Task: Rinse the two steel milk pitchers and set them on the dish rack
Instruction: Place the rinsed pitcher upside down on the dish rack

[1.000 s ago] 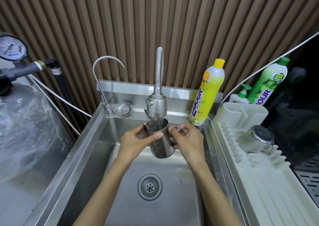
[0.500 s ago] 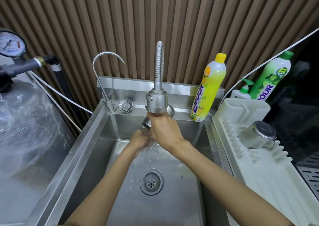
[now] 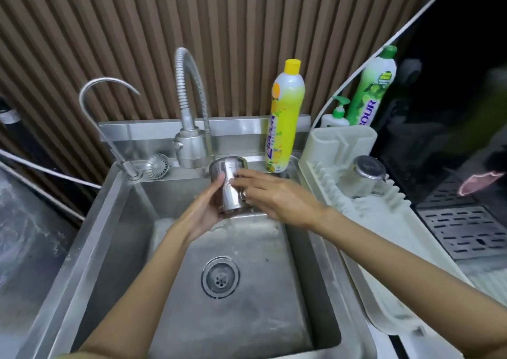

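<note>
Steel milk pitcher above the sink, left hand fingers curled round it, right hand fingers laid straight against its side.

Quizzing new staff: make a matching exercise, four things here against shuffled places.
1 dripping steel milk pitcher
2 untouched steel milk pitcher
3 yellow plastic soap bottle
4 small round steel strainer

a ledge of steel sink, beside thin curved tap
b on white plastic dish rack
c held in left hand
d sink's back right corner

Pairs: 1-c, 2-b, 3-d, 4-a
</note>
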A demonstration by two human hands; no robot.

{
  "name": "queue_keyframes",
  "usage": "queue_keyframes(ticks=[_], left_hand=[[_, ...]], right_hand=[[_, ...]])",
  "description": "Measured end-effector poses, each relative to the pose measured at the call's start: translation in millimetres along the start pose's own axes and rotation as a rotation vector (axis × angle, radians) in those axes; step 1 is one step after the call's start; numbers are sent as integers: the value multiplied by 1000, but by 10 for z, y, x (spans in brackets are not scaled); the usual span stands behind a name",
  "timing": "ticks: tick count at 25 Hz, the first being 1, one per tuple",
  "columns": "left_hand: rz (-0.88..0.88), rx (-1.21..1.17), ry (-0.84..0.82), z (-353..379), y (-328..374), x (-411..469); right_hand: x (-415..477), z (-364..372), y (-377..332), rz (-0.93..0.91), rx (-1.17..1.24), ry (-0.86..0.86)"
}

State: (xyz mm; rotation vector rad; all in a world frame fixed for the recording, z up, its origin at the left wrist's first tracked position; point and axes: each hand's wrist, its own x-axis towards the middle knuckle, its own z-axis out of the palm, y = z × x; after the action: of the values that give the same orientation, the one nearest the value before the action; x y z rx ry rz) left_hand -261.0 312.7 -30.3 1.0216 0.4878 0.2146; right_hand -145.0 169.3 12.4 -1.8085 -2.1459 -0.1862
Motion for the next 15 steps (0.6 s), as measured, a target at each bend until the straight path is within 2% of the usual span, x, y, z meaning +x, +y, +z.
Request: queue_keyframes(ticks=[2,5,7,11,15], left_hand=[[2,80,7,205,-123,97],[87,160,78,668,-296,222],[145,209,74,1010,-373,285],[298,443,9,1722,-597,447],[336,598,23,2274,-914,520]], right_hand=[[-260,-119,98,195,88,27],[-594,-359,107,629,497,125],[-781,-535,123,841,658,231],[-1225,-881,310,1096,599,231],[-1742,-1057,581,1247,571,197]])
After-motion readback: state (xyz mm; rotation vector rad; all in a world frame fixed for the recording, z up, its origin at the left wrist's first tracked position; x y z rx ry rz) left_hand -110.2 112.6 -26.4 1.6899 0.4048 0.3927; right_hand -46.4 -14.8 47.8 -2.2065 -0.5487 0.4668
